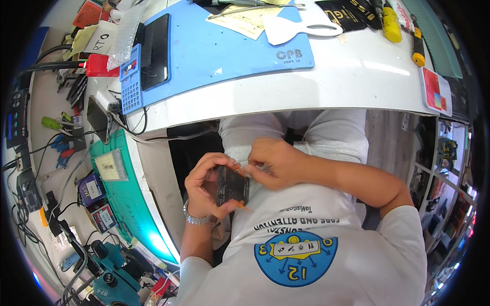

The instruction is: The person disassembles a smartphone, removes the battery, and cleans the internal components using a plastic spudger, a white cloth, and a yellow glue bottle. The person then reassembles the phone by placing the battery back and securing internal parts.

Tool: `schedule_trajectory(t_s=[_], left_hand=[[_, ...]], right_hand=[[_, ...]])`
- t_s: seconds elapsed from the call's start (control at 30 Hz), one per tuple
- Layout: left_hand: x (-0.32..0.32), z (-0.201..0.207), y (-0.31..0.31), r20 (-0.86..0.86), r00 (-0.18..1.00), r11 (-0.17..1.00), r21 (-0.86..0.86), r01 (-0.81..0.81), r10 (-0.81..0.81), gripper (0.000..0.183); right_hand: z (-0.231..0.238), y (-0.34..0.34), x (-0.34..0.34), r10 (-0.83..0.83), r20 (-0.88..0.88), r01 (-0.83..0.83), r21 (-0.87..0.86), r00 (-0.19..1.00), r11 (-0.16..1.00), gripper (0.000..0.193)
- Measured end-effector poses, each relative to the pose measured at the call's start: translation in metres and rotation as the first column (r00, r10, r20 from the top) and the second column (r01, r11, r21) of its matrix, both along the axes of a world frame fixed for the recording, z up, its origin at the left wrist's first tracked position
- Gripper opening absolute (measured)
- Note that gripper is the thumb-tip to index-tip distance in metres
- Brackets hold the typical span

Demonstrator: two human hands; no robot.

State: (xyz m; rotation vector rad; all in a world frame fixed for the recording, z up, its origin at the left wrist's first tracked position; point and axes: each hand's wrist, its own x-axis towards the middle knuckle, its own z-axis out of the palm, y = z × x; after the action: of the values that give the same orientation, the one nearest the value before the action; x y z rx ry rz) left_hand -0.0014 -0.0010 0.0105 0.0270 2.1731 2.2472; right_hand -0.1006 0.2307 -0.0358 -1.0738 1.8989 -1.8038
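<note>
In front of my lap, my left hand [203, 186], with a metal-band watch on its wrist, grips a dark rectangular phone-like part [232, 184] by its sides. Thin orange strips stick out at the part's top and bottom edges. Beside the part's upper right edge is my right hand [273, 164], its thumb and forefinger pinched together near the upper orange strip. Whatever lies between those fingertips is too small to make out.
A white worktable [352, 84] carries a blue mat [224, 56], a black phone [155, 51] and a white scraper [301, 28]. On the left are a teal mat [127, 176], cables and a teal microscope [115, 273]. Shelves [434, 178] stand to the right.
</note>
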Motion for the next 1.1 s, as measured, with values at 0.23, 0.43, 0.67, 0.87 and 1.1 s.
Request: schedule_trajectory(t_s=[0.23,0.43,0.67,0.87,1.1], left_hand=[[0.0,0.031,0.005,-0.287,0.958,0.96,-0.263,-0.101,0.022,0.086],[0.013,0.045,0.013,-0.217,0.968,0.848,-0.53,-0.009,-0.126,0.092],[0.022,0.032,0.016,-0.205,0.957,0.889,-0.449,0.092,-0.203,0.148],[0.031,0.026,0.012,-0.216,0.959,0.913,-0.398,0.085,-0.183,0.151],[0.031,0.022,-0.001,0.374,0.885,0.91,0.195,-0.366,0.276,0.101]], right_hand=[[0.031,-0.003,-0.012,0.081,0.843,-0.276,0.082,0.532,0.958,0.041],[0.053,-0.012,-0.015,0.226,0.936,-0.335,-0.129,0.27,0.933,0.039],[0.041,-0.008,-0.012,0.309,0.907,-0.316,-0.215,0.287,0.924,0.029],[0.04,-0.008,-0.002,0.299,0.939,-0.194,-0.265,0.172,0.945,0.023],[0.062,-0.01,0.014,0.233,0.679,-0.218,-0.11,0.696,0.97,0.021]])
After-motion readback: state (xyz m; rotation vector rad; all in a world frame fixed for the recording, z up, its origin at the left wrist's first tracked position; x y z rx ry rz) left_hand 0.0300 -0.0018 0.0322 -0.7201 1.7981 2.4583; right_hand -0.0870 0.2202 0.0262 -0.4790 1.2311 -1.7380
